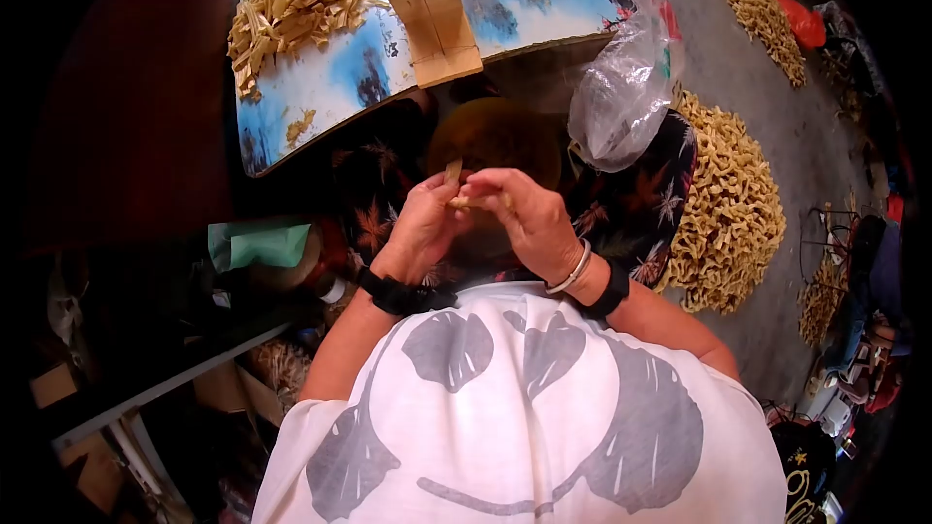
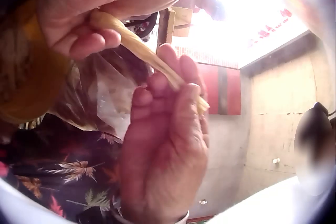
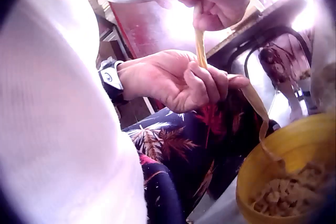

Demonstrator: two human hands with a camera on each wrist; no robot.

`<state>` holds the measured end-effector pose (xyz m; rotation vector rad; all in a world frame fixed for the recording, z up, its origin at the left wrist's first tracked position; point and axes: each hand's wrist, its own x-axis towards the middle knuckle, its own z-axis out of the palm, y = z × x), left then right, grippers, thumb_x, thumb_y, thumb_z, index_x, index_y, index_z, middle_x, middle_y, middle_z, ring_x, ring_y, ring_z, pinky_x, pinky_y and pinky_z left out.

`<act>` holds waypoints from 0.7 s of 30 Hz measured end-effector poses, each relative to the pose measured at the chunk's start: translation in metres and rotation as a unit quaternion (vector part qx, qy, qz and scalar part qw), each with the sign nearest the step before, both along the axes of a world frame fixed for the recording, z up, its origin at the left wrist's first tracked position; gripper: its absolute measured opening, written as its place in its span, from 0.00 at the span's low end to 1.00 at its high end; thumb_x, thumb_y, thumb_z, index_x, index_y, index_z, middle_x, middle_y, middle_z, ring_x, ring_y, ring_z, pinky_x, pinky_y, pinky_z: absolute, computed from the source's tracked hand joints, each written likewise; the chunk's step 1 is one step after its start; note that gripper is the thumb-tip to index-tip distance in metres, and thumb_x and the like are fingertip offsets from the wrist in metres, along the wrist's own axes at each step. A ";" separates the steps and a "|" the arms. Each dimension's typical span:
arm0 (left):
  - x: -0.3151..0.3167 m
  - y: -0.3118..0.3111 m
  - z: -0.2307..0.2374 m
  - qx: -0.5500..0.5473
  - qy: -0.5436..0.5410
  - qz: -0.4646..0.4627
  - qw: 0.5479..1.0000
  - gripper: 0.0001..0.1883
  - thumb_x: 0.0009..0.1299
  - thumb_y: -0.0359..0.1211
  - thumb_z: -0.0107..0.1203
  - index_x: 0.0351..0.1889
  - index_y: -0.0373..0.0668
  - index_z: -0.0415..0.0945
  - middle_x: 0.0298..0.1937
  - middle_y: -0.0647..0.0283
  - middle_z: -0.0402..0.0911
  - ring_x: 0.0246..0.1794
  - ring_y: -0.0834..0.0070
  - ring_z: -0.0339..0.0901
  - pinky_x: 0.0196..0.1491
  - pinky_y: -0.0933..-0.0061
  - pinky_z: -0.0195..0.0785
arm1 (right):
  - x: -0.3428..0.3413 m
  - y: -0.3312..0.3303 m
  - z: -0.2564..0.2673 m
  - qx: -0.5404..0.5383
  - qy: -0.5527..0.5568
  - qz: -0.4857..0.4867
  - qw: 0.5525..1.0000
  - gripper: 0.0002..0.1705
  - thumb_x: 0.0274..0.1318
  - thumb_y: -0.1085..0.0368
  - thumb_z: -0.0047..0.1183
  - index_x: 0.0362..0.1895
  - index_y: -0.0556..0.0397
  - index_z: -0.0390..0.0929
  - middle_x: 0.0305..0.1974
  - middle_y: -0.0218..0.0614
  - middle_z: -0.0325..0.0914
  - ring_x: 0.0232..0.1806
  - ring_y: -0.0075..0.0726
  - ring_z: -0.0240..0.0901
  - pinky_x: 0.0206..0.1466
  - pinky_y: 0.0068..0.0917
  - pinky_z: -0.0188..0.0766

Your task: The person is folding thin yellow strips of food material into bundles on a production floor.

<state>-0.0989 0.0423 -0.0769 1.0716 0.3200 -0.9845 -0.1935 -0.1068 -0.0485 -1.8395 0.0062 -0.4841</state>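
Observation:
A pale yellow strip (image 2: 139, 48) is stretched between two hands above the lap. One end is pinched by my left hand (image 1: 427, 225) (image 2: 105, 8) (image 3: 170, 81), its fingers curled around it. Thumb and fingers of my right hand (image 1: 534, 221) (image 2: 165, 150) (image 3: 223, 3) pinch the other part of the strip. In the right wrist view, a flat tail of strip (image 3: 255, 100) hangs from the left hand into a yellow bucket (image 3: 247, 179) holding small pale pieces. The stretch between the hands looks narrow and twisted.
A painted board (image 1: 320, 121) ahead carries a heap of flat strips (image 1: 301, 5) and a wooden block (image 1: 435, 29). Clear plastic (image 1: 616, 107) hangs off its right side. Knotted pieces (image 1: 728, 204) lie piled on the floor at the right.

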 end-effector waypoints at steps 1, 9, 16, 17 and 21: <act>-0.002 -0.004 0.009 0.013 -0.001 -0.004 1.000 0.08 0.77 0.31 0.48 0.50 0.42 0.73 0.34 0.68 0.77 0.22 0.84 0.68 0.27 0.84 0.65 | 0.002 -0.006 -0.003 0.055 0.044 0.011 0.997 0.09 0.67 0.70 0.50 0.49 0.52 0.76 0.40 0.33 0.81 0.35 0.23 0.74 0.41 0.21 0.74; -0.004 -0.009 0.008 -0.015 0.075 0.051 0.996 0.10 0.79 0.34 0.43 0.53 0.43 0.71 0.39 0.65 0.77 0.25 0.81 0.70 0.26 0.83 0.66 | 0.003 -0.017 -0.008 0.405 0.192 0.132 0.884 0.06 0.67 0.66 0.53 0.45 0.51 0.76 0.38 0.26 0.80 0.34 0.16 0.71 0.37 0.14 0.68; -0.005 -0.007 0.003 -0.014 0.077 0.067 0.995 0.11 0.77 0.29 0.43 0.53 0.39 0.70 0.44 0.58 0.76 0.33 0.74 0.73 0.31 0.78 0.71 | 0.000 -0.008 -0.005 -0.013 0.048 -0.033 0.998 0.06 0.61 0.72 0.55 0.43 0.56 0.75 0.38 0.36 0.78 0.32 0.30 0.74 0.40 0.21 0.72; -0.004 -0.004 -0.004 -0.019 0.074 0.054 0.996 0.11 0.75 0.28 0.43 0.53 0.38 0.69 0.45 0.57 0.75 0.36 0.72 0.73 0.35 0.76 0.71 | 0.001 -0.009 -0.010 -0.065 0.029 -0.072 0.995 0.07 0.60 0.73 0.56 0.43 0.56 0.75 0.39 0.38 0.77 0.34 0.32 0.75 0.41 0.22 0.73; -0.004 -0.004 -0.010 -0.052 0.097 0.054 0.993 0.12 0.72 0.23 0.42 0.53 0.35 0.66 0.48 0.55 0.72 0.42 0.68 0.73 0.42 0.71 0.71 | 0.000 -0.010 -0.013 0.076 0.064 -0.034 0.994 0.07 0.62 0.73 0.53 0.44 0.55 0.76 0.41 0.34 0.77 0.41 0.27 0.76 0.44 0.21 0.74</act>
